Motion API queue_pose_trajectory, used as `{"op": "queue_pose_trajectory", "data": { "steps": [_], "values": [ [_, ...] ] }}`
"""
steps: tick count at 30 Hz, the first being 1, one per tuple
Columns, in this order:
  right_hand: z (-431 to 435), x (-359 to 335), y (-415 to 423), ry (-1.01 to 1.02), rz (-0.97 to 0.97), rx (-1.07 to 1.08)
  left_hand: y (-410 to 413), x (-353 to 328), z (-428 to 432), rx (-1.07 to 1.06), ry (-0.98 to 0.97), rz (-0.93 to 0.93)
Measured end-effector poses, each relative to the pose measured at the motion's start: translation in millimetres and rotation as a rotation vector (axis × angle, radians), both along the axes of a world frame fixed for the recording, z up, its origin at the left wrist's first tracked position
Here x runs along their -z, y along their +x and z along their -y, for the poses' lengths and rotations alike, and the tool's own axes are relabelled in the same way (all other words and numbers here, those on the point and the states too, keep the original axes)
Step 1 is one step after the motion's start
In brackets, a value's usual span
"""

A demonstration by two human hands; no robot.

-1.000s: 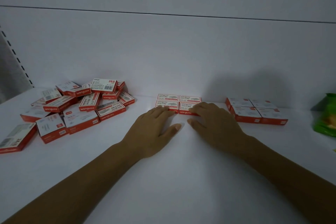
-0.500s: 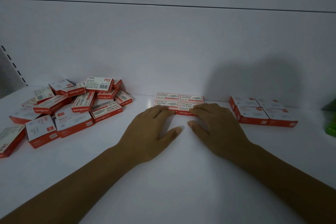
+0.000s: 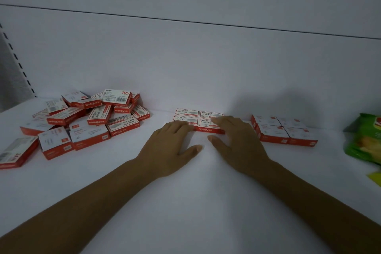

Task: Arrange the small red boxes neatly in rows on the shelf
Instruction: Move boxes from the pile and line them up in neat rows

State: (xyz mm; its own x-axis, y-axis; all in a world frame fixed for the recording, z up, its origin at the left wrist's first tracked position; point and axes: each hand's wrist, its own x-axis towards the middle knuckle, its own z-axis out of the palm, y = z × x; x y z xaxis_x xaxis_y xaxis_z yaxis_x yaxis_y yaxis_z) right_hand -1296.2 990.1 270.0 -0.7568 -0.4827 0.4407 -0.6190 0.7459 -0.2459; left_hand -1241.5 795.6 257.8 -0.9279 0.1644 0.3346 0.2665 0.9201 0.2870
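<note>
Several small red-and-white boxes lie in a loose heap at the left of the white shelf. A tidy two-by-two block of boxes sits at the middle against the back wall. My left hand lies flat, its fingertips against the block's front left box. My right hand lies flat too, fingertips resting on the front right box. Neither hand grips a box. A second tidy block of boxes stands to the right.
A green snack packet lies at the far right edge, with a yellow corner below it. The white back wall rises just behind the boxes. A slotted shelf upright runs up at the far left.
Both hands stay at the front of the middle block, with the fingers shifting only slightly. The view has swung a little to the right.
</note>
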Motion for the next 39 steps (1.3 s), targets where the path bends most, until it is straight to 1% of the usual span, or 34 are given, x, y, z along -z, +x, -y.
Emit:
{"op": "queue_pose_trajectory", "data": {
  "steps": [2,5,8,12,18,24,31,33,36,39],
  "values": [
    [-3,-3,3,-0.105,-0.026,0.023,3,-2,-2,-0.027,0.005,-0.005],
    [-7,-7,3,-0.211,0.009,0.064,8,-8,-4,-0.049,0.006,-0.021],
    [-6,-14,6,-0.197,0.012,0.073,12,-17,-6,-0.033,-0.046,-0.019],
    [13,-28,16,-0.151,-0.028,0.012,23,-37,-1,0.028,-0.198,-0.054],
    [74,-36,37,-0.168,-0.034,-0.089,62,-46,59,0.016,-0.260,-0.138],
    [162,-32,66,-0.105,-0.039,-0.197,107,-44,147,0.001,-0.206,-0.164],
    [239,-25,109,-0.069,-0.035,-0.275,130,-32,251,0.019,-0.147,-0.193],
    [258,-23,120,-0.030,-0.027,-0.260,135,-27,277,0.048,-0.126,-0.168],
    [275,-22,129,-0.004,-0.068,-0.214,135,-21,299,0.137,-0.110,-0.133],
    [283,-19,139,0.079,0.000,-0.158,136,-15,308,0.190,-0.058,-0.127]
  ]
}}
